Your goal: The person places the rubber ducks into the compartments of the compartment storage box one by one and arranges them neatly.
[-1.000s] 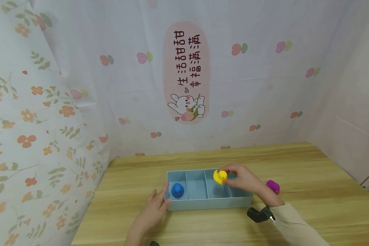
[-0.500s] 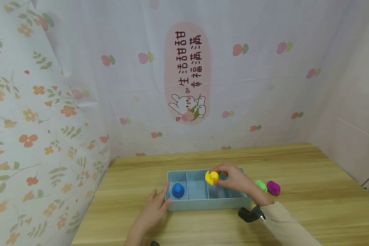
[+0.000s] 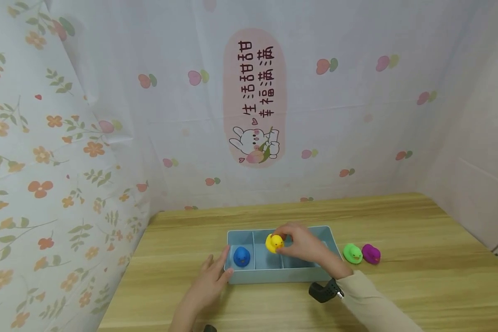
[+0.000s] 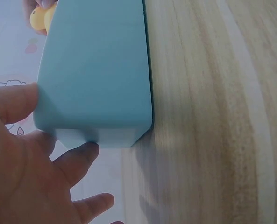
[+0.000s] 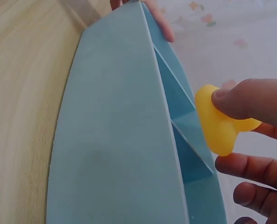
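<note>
A yellow rubber duck (image 3: 275, 243) is pinched between the thumb and fingers of my right hand (image 3: 302, 242). It hangs over the second compartment from the left of a blue-grey divided box (image 3: 278, 276). In the right wrist view the yellow duck (image 5: 217, 122) shows above the box's rim. My left hand (image 3: 206, 282) rests against the box's left end, fingers spread. The left wrist view has its thumb (image 4: 17, 100) at the rim and fingertips touching the end wall. Inside the leftmost compartment sits a blue rubber duck (image 3: 241, 257).
Right of the box, a green duck (image 3: 352, 253) and a purple duck (image 3: 371, 254) stand side by side on the wooden table (image 3: 182, 240). A printed curtain (image 3: 182, 115) hangs behind the table, with a flowered one (image 3: 62, 193) at the left.
My right hand has carried the yellow duck leftward, from over the third compartment to over the second. The green duck has come out from behind the right arm. The left hand keeps its place.
</note>
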Available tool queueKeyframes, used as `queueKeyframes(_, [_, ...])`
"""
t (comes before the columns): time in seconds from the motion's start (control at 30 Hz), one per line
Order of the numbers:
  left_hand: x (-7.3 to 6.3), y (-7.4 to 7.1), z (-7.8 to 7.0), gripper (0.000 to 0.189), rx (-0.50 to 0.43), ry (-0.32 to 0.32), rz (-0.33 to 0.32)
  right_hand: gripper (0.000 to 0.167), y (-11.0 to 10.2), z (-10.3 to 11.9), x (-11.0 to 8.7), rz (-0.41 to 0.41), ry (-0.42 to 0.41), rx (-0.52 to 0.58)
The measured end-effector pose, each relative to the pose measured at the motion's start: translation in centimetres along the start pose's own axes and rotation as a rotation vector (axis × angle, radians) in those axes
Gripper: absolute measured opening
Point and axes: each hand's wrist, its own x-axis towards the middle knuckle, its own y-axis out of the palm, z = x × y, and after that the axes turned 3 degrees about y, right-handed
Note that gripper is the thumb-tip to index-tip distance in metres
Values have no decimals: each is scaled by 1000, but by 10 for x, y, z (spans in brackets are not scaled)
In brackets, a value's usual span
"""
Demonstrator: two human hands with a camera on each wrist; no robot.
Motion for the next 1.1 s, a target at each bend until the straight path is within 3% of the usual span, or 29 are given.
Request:
queueKeyframes(0.47, [0, 0, -2, 58, -2, -4, -3, 30, 22, 7, 9, 16, 70, -22])
queueKeyframes(0.93, [0, 1, 0, 58, -6, 18, -7, 28, 41, 9, 15, 2, 79, -228])
queueKeyframes(1.1, [0, 0, -1, 58, -10, 14, -2, 29, 47, 11, 16, -2, 119, -266])
